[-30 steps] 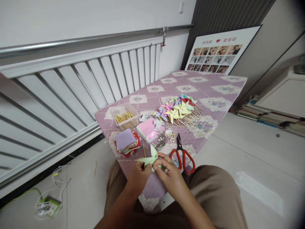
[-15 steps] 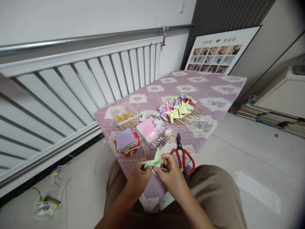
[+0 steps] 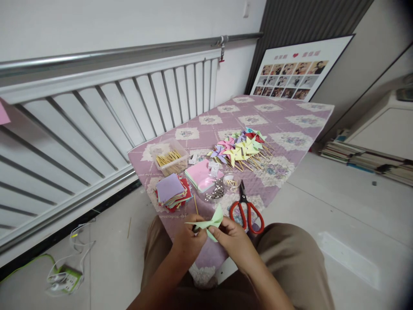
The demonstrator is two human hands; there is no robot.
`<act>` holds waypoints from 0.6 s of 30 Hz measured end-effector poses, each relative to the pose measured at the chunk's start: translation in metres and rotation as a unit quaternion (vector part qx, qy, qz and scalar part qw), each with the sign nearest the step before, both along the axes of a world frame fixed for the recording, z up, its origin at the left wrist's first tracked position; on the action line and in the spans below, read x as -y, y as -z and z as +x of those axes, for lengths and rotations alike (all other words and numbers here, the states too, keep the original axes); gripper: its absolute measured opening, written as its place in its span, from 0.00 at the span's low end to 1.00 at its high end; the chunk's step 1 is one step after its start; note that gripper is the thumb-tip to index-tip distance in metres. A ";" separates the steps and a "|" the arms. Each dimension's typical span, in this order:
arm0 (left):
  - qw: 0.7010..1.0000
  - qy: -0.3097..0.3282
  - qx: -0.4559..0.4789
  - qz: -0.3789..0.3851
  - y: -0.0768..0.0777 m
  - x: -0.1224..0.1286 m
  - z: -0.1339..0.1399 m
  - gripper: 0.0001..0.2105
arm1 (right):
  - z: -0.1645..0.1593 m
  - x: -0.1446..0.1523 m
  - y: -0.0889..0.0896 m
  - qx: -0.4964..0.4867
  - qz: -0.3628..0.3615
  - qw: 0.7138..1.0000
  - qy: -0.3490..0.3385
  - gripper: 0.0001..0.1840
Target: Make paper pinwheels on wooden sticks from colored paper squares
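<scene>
A light green paper pinwheel (image 3: pixel 215 218), partly folded, is held over the near corner of the table. My left hand (image 3: pixel 191 237) pinches its left side, with the thumb near the middle. On the right side my right hand (image 3: pixel 231 234) has thumb and fingers closed on a folded blade. Fingers hide the pinwheel's centre. Just beyond the left hand lies a thin wooden stick (image 3: pixel 195 204). Red-handled scissors (image 3: pixel 247 211) lie right of my right hand, blades pointing away.
Beyond my hands are stacked coloured paper squares (image 3: pixel 170 188), pink sheets (image 3: pixel 201 172), metal pins (image 3: pixel 217 189), a small tub (image 3: pixel 230 182) and a plastic box (image 3: pixel 178 163) of sticks. Finished pinwheels (image 3: pixel 240 148) lie farther back on the clothed table (image 3: pixel 254 120). A radiator (image 3: pixel 145 103) borders the left.
My right hand has shifted slightly right, drawing its blade inward. The upright green fold now leans further right, and a lower flap hangs beneath my right thumb.
</scene>
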State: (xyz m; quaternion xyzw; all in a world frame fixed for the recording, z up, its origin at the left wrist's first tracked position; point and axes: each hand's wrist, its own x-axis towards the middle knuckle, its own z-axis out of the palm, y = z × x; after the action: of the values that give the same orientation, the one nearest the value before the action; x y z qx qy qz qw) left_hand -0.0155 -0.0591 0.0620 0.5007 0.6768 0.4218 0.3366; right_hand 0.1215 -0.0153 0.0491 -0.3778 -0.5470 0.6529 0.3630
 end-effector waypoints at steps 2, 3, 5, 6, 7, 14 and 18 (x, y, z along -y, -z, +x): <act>1.000 0.004 -0.007 -0.002 0.000 0.000 -0.001 0.08 | 0.000 0.000 -0.001 -0.011 -0.016 1.000 -0.004 0.16; 1.000 0.005 -0.012 -0.001 0.000 0.000 -0.001 0.07 | 0.000 0.000 -0.002 -0.016 -0.024 1.000 -0.005 0.16; 1.000 0.003 -0.019 0.006 0.000 0.000 -0.002 0.07 | 0.000 -0.001 -0.002 -0.022 -0.036 0.999 -0.007 0.16; 1.000 0.003 -0.022 0.009 0.001 -0.001 -0.003 0.06 | 0.000 -0.001 -0.002 -0.024 -0.040 0.999 -0.007 0.16; 1.000 0.003 -0.024 0.012 0.001 -0.001 -0.003 0.06 | 0.000 -0.001 -0.002 -0.025 -0.041 0.999 -0.007 0.16; 1.000 0.007 0.007 0.006 0.001 -0.001 -0.003 0.04 | 0.000 -0.001 -0.008 -0.025 -0.056 0.998 -0.007 0.19; 0.999 0.020 0.015 -0.020 -0.002 -0.001 -0.002 0.03 | 0.001 -0.001 -0.008 -0.045 -0.078 0.996 -0.016 0.19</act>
State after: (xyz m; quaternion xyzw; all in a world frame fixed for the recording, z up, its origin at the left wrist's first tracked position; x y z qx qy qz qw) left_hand -0.0180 -0.0578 0.0635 0.5007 0.6698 0.4093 0.3649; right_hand 0.1227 -0.0142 0.0575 -0.3666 -0.4836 0.7157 0.3456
